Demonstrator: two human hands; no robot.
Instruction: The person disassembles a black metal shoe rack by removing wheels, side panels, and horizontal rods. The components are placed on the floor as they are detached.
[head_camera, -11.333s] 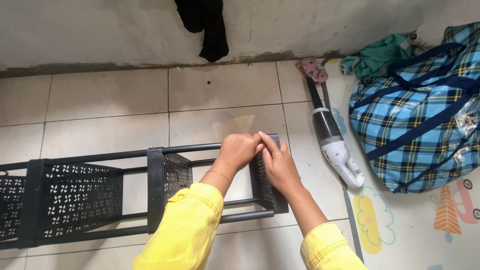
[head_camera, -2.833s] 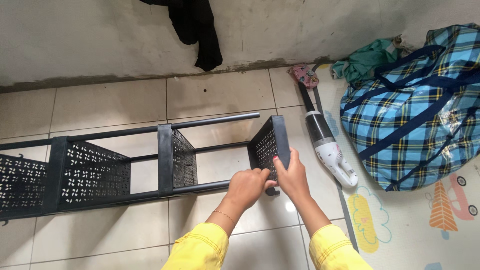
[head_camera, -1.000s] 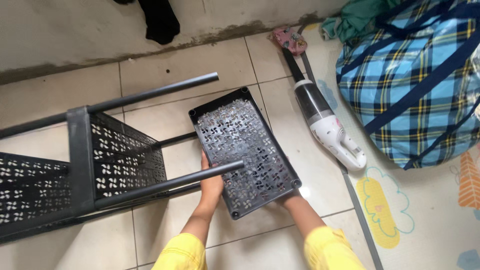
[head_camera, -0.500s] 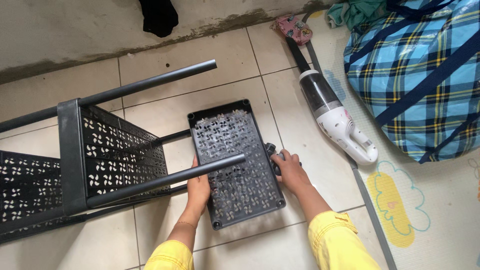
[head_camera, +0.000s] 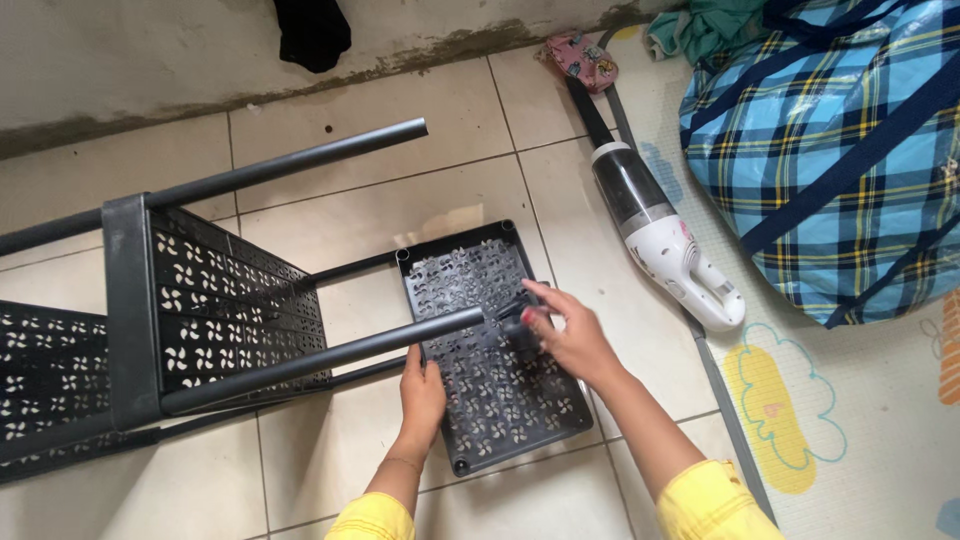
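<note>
While left hand (head_camera: 422, 385) still grips the tray (head_camera: 495, 345), right hand (head_camera: 565, 335) now pinches a caster (head_camera: 520, 335) above it.

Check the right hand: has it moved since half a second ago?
Yes. The right hand has come off the right edge of the loose perforated shelf panel and now sits over its top face, holding a small dark part near the pole's end.
</note>
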